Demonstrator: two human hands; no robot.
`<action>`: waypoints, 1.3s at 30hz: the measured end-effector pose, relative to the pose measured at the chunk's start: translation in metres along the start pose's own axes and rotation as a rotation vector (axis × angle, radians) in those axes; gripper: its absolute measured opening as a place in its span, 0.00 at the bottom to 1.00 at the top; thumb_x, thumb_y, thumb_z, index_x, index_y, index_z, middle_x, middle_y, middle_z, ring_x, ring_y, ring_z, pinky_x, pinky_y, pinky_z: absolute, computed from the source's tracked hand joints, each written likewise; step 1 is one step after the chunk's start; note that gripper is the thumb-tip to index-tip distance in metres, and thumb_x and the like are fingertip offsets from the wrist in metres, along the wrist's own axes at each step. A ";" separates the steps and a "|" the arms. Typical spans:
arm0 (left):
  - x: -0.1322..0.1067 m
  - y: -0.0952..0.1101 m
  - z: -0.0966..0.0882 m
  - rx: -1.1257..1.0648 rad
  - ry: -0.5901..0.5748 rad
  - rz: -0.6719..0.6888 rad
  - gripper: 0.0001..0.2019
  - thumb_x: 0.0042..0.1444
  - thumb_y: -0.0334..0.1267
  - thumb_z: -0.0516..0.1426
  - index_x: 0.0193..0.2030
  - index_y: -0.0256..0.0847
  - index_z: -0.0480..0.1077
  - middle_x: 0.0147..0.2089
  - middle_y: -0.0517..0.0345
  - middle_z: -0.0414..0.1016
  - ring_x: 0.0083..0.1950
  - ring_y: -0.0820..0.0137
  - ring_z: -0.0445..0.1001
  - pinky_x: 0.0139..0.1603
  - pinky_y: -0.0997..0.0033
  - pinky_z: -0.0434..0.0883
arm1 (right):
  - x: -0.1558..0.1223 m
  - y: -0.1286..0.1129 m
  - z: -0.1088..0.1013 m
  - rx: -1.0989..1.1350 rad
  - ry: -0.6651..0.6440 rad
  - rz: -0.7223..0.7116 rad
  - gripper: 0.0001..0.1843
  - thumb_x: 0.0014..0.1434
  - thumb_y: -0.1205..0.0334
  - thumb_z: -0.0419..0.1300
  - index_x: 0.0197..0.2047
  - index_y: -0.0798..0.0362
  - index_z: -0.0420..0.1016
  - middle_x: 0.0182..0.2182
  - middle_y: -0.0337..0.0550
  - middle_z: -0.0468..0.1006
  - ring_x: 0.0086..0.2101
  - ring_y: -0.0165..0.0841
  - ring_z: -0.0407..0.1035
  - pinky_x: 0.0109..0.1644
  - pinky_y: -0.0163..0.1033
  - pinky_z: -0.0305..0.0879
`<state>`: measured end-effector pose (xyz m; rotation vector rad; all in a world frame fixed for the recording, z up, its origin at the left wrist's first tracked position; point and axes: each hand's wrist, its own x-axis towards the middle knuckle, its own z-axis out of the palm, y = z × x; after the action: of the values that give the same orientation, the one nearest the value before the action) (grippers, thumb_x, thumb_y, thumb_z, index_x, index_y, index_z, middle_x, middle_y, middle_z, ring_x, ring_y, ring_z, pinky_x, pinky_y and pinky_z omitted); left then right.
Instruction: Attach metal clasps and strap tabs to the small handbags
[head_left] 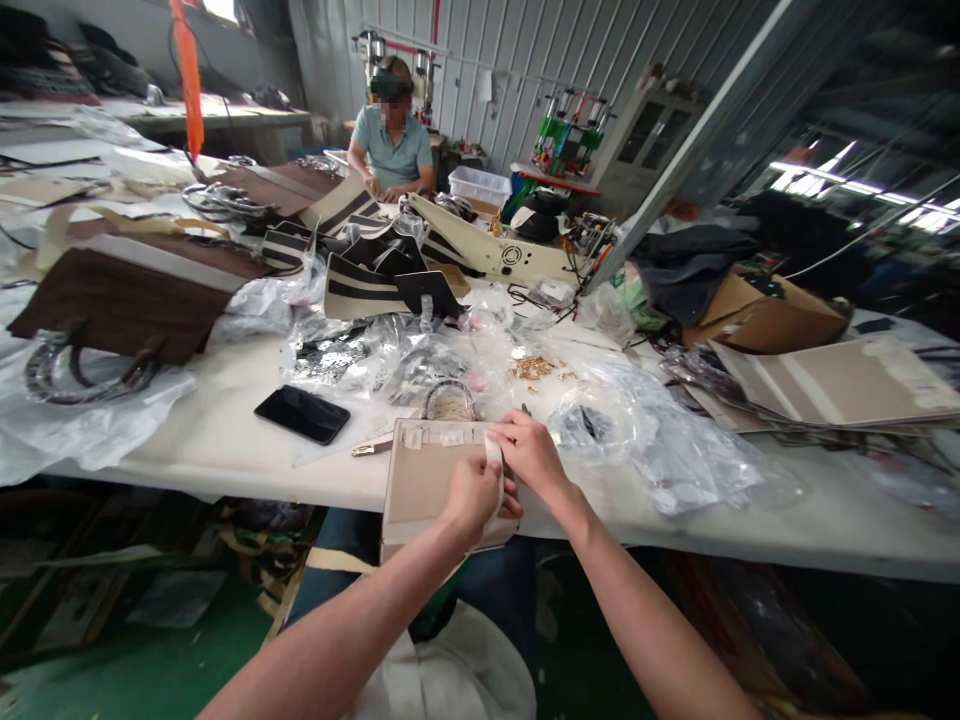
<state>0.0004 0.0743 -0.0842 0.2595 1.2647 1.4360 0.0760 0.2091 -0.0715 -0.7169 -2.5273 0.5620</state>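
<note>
Resting across the near edge of the table [225,440], a beige panel [420,485] is noted, a looped handle [450,385] just beyond its top. A pale strip [493,452] is pinched in the grip of the left hand [474,495]. Right hand [531,455] placed by the strip's upper end; its hold cannot be told. Black phone [302,413] seen to the left.

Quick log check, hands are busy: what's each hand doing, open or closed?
Left hand: closed, holding a white tape strip.
Right hand: fingers bent at the strip's upper end; grip cannot be told.
</note>
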 end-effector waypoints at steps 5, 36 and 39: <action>0.003 -0.005 0.000 0.021 -0.003 0.015 0.19 0.75 0.54 0.60 0.40 0.40 0.68 0.32 0.52 0.79 0.22 0.64 0.80 0.26 0.65 0.80 | 0.000 0.003 -0.001 0.049 0.003 0.010 0.13 0.73 0.62 0.64 0.43 0.46 0.93 0.41 0.44 0.82 0.38 0.37 0.77 0.48 0.42 0.74; -0.010 0.013 0.004 -0.009 -0.007 -0.112 0.11 0.74 0.37 0.55 0.38 0.37 0.71 0.29 0.49 0.79 0.24 0.63 0.81 0.30 0.65 0.81 | 0.019 0.021 -0.016 0.216 -0.254 -0.048 0.11 0.68 0.68 0.71 0.47 0.44 0.95 0.39 0.41 0.85 0.38 0.35 0.79 0.47 0.39 0.73; -0.012 0.007 0.006 -0.056 -0.014 -0.122 0.09 0.74 0.37 0.55 0.40 0.37 0.70 0.28 0.52 0.78 0.23 0.63 0.80 0.28 0.65 0.80 | 0.025 0.021 -0.021 0.187 -0.316 -0.062 0.12 0.67 0.70 0.71 0.45 0.45 0.95 0.39 0.41 0.86 0.37 0.35 0.79 0.46 0.39 0.72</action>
<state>0.0046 0.0692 -0.0702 0.1518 1.2066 1.3604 0.0763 0.2450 -0.0567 -0.5123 -2.7222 0.9398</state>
